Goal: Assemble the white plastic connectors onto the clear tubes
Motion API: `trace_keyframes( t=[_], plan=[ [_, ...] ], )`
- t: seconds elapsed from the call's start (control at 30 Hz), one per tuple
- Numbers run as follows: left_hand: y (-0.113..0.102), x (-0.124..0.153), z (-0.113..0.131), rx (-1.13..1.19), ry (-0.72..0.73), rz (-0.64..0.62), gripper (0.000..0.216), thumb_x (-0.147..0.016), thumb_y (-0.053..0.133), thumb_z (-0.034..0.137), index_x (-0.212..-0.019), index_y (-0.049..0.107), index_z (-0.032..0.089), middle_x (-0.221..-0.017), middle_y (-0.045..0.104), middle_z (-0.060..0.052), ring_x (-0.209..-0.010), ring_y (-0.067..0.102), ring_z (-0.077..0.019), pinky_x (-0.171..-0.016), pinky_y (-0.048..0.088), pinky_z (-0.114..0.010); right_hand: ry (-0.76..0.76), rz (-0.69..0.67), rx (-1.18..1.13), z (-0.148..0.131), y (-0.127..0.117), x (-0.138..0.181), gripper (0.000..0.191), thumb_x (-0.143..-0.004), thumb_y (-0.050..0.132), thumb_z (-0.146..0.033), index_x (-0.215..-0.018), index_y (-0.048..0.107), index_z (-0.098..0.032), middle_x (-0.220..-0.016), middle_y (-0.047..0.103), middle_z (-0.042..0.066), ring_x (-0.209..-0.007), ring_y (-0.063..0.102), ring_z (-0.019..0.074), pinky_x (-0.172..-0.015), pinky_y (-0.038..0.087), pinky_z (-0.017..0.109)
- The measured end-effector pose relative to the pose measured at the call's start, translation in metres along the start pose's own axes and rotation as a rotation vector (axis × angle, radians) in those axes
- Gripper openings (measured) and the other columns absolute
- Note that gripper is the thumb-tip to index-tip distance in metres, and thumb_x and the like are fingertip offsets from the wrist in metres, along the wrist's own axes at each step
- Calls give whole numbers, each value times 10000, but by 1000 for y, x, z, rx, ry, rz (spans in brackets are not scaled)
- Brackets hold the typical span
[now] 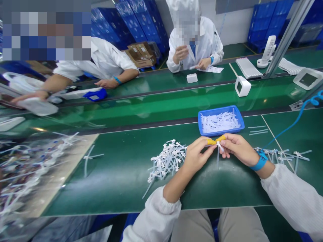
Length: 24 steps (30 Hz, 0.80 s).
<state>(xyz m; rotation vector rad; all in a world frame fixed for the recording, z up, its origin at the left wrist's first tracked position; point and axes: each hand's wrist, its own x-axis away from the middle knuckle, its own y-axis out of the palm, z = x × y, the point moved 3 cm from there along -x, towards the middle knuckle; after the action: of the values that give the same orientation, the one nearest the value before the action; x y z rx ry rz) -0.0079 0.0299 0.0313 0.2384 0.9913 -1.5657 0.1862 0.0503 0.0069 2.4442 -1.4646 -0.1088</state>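
I have my left hand (197,154) and right hand (239,148) pinching 1 white tie (218,156) above the green table (121,178), apparently steadying its small head, with a tie pile (166,159) beside the left and the blue tray (200,123) ahead, seemingly for short reaches.
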Motion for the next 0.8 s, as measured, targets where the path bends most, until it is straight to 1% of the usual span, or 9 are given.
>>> trace_keyframes(
  t=[0.07,0.17,0.27,0.4,0.47,0.57,0.67,0.8],
  plan=[
    [-1,-1,1,7,-33,23,59,-1023,734,224,-988,759,184,-922,789,-59,-842,746,-178,-795,606,-286,-50,61,55,-2,-1,0,389,-931,834,-560,-992,748,-185,-749,727,14,-605,641,133,-556,515,248],
    [-1,-2,2,28,-101,37,87,-1020,732,234,-954,752,181,-897,783,-46,-812,734,-165,-776,592,-267,-137,126,106,-6,1,2,392,-920,852,-526,-1125,770,-202,-873,770,45,-736,710,174,-655,586,291],
    [2,-2,1,63,-186,34,109,-1014,730,236,-923,750,179,-865,776,-36,-783,725,-158,-757,589,-258,-187,116,99,-8,6,4,402,-931,846,-513,-1181,766,-209,-984,804,83,-830,760,211,-714,632,331],
    [6,2,-2,141,-291,43,119,-1010,726,261,-929,751,177,-876,786,-41,-795,742,-167,-762,622,-268,-190,104,84,-7,11,6,433,-935,845,-524,-1214,758,-204,-984,816,95,-826,777,219,-738,653,353],
    [8,3,-3,175,-316,44,127,-1008,729,275,-935,756,174,-886,790,-46,-800,749,-172,-764,635,-273,-170,112,82,-5,10,6,431,-929,850,-534,-1190,771,-200,-963,816,90,-817,779,217,-762,656,360],
    [10,3,-2,197,-319,42,122,-1003,740,274,-940,765,172,-891,791,-47,-802,749,-169,-766,636,-268,-155,144,97,-3,7,5,386,-915,865,-536,-1076,798,-191,-920,813,77,-795,776,211,-800,657,370],
    [9,3,-1,202,-301,41,117,-1005,748,269,-939,777,176,-886,791,-44,-804,749,-166,-768,629,-263,-156,172,122,-2,5,5,371,-893,879,-548,-963,810,-191,-866,804,62,-782,768,211,-791,652,364],
    [7,4,-2,170,-255,16,117,-1006,766,275,-942,804,185,-883,803,-53,-791,751,-171,-751,614,-269,-148,174,149,-4,3,5,367,-875,896,-547,-890,816,-190,-795,790,49,-760,758,206,-768,639,344]
  ],
)
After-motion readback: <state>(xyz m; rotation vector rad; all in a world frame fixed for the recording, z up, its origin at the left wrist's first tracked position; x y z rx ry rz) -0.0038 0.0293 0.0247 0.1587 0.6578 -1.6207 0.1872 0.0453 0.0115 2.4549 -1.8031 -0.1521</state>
